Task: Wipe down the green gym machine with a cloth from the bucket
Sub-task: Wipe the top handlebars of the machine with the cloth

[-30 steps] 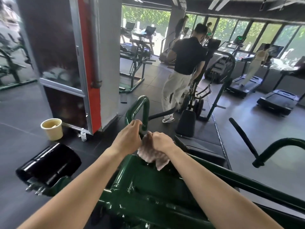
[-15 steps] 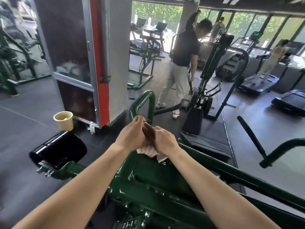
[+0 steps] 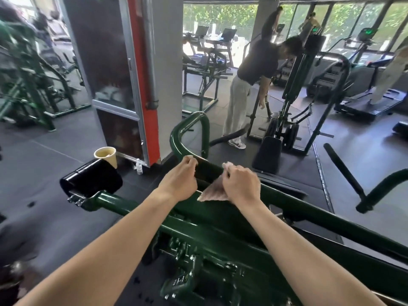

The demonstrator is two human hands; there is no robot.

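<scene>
The green gym machine (image 3: 220, 221) fills the lower middle of the head view, with a curved green handle bar (image 3: 189, 129) rising ahead. My right hand (image 3: 240, 184) grips a pale pinkish cloth (image 3: 213, 192) and holds it against the machine's upper bar. My left hand (image 3: 180, 180) is just left of it, fingers curled over the bar's edge; whether it pinches the cloth cannot be seen. A cream bucket (image 3: 106, 156) stands on the floor to the left, behind a black roller pad (image 3: 91, 181).
A red-edged pillar (image 3: 143, 85) and a small water bottle (image 3: 139, 167) stand behind the bucket. A person in a dark shirt (image 3: 254, 85) bends over a machine ahead. Black handles (image 3: 344, 173) stick out at right. Treadmills line the windows.
My two hands were pressed together on the bunched cloth; they have drawn apart, and the cloth now lies spread under my right hand. The view has shifted right, and the person ahead has bent forward.
</scene>
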